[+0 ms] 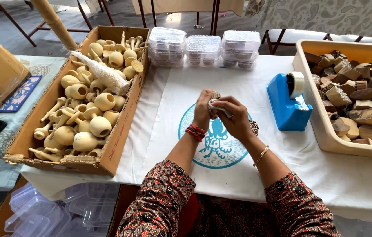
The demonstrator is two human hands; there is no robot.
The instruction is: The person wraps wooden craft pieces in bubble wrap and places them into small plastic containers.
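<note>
My left hand (203, 112) and my right hand (235, 117) meet over the middle of the white cloth (168, 105), above a round blue print (214, 149). Together they hold a small carved wooden block (215, 95), partly wrapped in a strip of white paper or tape (217, 106). Most of the block is hidden by my fingers. A second small carved piece (254, 127) lies on the cloth just right of my right wrist.
A blue tape dispenser (288, 102) stands to the right. A cream tub (326, 131) of carved wooden blocks sits far right. A cardboard box (122, 127) of pale wooden knobs lies left. Stacks of clear plastic boxes (203, 48) line the back.
</note>
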